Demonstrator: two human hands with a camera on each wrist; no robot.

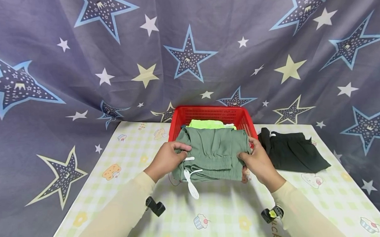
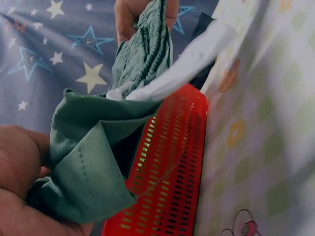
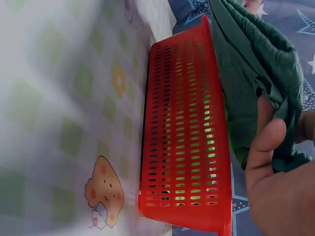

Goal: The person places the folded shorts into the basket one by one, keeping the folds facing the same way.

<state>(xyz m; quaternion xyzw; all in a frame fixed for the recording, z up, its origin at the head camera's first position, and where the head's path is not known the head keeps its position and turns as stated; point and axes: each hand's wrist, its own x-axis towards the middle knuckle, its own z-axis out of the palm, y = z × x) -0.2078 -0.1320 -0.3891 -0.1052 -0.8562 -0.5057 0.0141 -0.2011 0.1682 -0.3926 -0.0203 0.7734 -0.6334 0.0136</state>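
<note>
Folded green shorts with an elastic waistband and a white drawstring hang between both hands, over the front of a red plastic basket. My left hand pinches their left edge, thumb on top. The right hand pinches the opposite edge with thumb and fingers. In the left wrist view a folded leg hem sits in the left hand's grip. The right wrist view shows the shorts raised above the basket's rim. Bright yellow-green cloth lies inside the basket, partly hidden by the shorts.
Black shorts lie on the table to the right of the basket. A checked tablecloth with cartoon prints covers the table. Behind it hangs a grey curtain with stars.
</note>
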